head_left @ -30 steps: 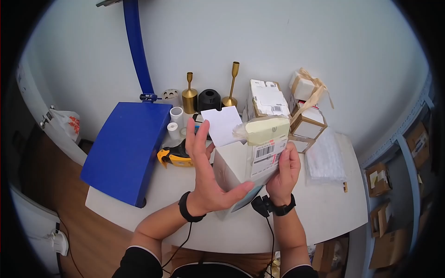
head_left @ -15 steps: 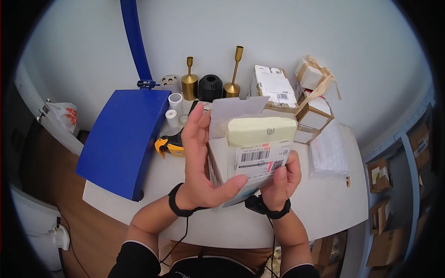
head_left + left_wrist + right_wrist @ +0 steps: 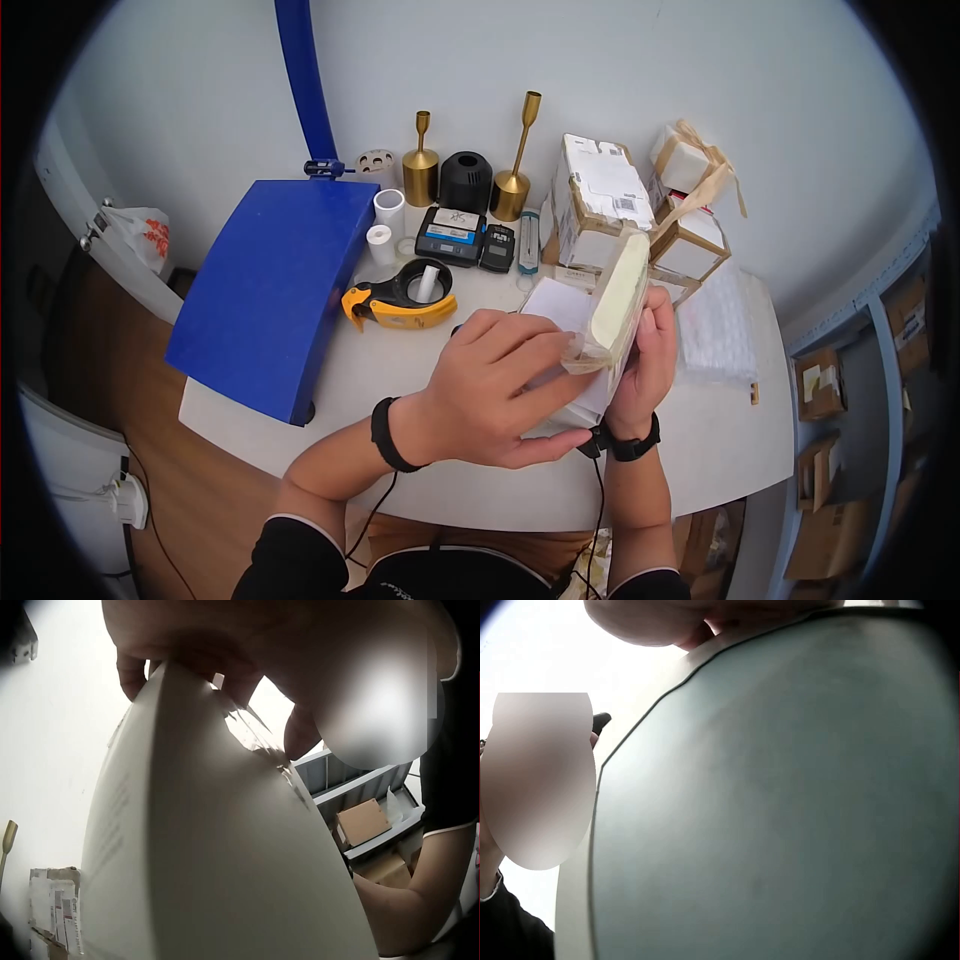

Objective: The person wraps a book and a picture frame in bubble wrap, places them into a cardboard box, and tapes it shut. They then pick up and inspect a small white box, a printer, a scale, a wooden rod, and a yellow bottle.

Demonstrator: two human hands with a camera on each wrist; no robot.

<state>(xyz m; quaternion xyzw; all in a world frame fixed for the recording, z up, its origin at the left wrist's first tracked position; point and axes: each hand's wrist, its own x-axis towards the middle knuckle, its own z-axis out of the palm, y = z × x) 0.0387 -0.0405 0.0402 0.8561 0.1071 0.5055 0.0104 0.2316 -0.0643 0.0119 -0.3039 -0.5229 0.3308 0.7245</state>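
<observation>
My right hand (image 3: 645, 370) grips a white cardboard box (image 3: 232, 847) at its right side, holding it up tilted over the table. The box's pale yellow end flap (image 3: 620, 290) stands up, with crinkled clear tape (image 3: 590, 352) along its edge. Across the near side reaches my left hand (image 3: 490, 385), its fingertips at the taped edge and its thumb lower down. In the left wrist view its fingers bend over the box's top edge. A pale blue-grey face (image 3: 765, 795) of the box fills the right wrist view.
An orange and black tape dispenser (image 3: 405, 300) lies left of the hands, beside a large blue platform (image 3: 265, 290). Behind are small scales (image 3: 450, 238), gold candlesticks (image 3: 511, 190) and a black holder (image 3: 465, 182). Taped white boxes (image 3: 600, 195) and bubble wrap (image 3: 717, 335) are at right.
The box has turned, so its shipping label no longer faces the head camera. My left hand has moved from spread beside the box to the taped edge. My right hand keeps holding the box.
</observation>
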